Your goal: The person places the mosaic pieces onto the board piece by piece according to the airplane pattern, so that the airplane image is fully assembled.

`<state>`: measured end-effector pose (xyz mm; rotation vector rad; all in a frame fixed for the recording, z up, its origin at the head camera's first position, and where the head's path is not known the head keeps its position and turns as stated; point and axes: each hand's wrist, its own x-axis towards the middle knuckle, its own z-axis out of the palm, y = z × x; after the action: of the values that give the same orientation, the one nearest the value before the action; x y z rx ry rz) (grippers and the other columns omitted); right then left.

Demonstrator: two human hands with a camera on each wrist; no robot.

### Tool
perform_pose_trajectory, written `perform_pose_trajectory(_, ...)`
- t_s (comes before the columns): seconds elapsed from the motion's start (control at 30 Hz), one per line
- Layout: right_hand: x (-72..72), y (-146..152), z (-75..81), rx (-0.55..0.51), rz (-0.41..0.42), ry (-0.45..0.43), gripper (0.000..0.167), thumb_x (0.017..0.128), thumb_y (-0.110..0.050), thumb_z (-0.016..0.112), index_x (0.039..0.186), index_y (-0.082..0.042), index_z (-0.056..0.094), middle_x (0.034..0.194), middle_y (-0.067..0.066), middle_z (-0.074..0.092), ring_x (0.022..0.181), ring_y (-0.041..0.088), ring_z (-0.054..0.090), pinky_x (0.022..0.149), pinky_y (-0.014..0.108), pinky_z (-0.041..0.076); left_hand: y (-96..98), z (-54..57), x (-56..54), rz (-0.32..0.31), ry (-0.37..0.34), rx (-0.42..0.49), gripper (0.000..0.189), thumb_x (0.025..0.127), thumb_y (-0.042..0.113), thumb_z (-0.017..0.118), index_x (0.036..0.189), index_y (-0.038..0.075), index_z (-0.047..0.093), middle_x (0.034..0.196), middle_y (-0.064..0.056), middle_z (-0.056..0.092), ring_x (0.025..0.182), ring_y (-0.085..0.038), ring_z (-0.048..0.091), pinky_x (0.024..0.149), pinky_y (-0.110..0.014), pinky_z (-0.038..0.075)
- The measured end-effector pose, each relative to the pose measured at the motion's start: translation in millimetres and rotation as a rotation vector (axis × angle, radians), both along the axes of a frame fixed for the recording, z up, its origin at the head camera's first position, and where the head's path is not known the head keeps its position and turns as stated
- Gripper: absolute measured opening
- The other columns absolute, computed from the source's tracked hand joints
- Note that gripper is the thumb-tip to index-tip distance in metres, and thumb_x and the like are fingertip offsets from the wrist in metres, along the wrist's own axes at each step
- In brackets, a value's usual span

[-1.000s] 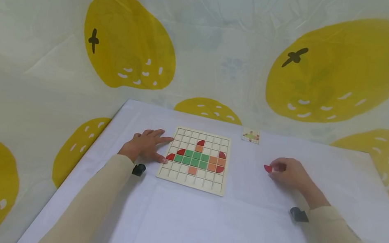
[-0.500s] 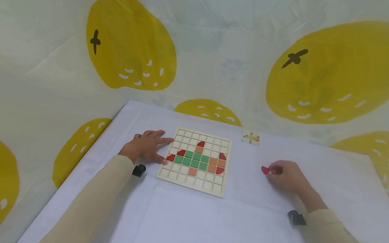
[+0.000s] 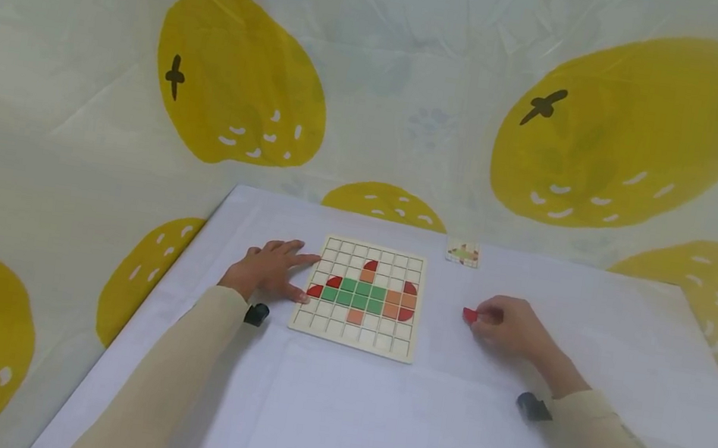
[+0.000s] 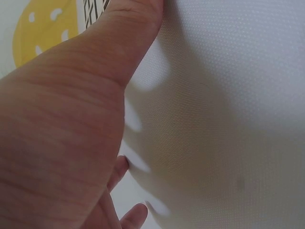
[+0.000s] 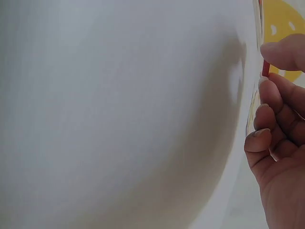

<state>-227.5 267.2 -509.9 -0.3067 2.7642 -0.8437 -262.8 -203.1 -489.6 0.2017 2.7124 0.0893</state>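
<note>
My right hand [image 3: 513, 328] pinches a red quarter-circle tile [image 3: 470, 315] between thumb and fingertips, to the right of the board. The right wrist view shows the red tile [image 5: 265, 68] edge-on between thumb and index finger. A wooden grid board [image 3: 377, 342] lies left of that hand, with green squares [image 3: 360, 294], orange squares [image 3: 392, 303] and several red rounded tiles on it. At the board's left edge rests my left hand [image 3: 266, 270], fingers spread, thumb and index finger touching the edge. The left wrist view shows mostly the left hand's thumb side [image 4: 95, 90].
A small pattern card [image 3: 463, 253] with a similar coloured figure lies at the back of the white-covered table [image 3: 331, 419]. Behind the table hangs a pale curtain [image 3: 415, 71] printed with yellow fruit shapes.
My right hand has moved left toward the board with the red tile in its fingers. My left hand has stayed at the board's edge.
</note>
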Motion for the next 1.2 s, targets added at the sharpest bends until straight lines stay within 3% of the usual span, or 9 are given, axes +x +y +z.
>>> perform_pose_trajectory(0.6,17.7,-44,5.4,0.001,0.034,0.042,0.028,0.09,-0.018,0.077,0.115,-0.006,0.076,0.106,0.008,0.074,0.095,0.022,0.063,0.086,0.039,0.06,0.0,0.5,1.0,0.0,0.003,0.001,0.094,0.082,0.064,0.079,0.16,0.053,0.028,0.178,0.0,0.014,0.161,-0.041,0.014,0.124,-0.074,0.019)
perform_pose_trajectory(1.2,27.7,-77,7.0,-0.033,0.13,0.057,0.024,0.088,-0.015,0.079,0.111,-0.006,0.077,0.097,0.003,0.073,0.088,0.018,0.06,0.082,0.033,0.057,2.3,2.1,-2.2,0.006,-0.024,-0.013,0.095,0.082,0.064,0.079,0.161,0.053,0.027,0.178,0.0,0.011,0.162,-0.042,0.012,0.124,-0.075,0.018)
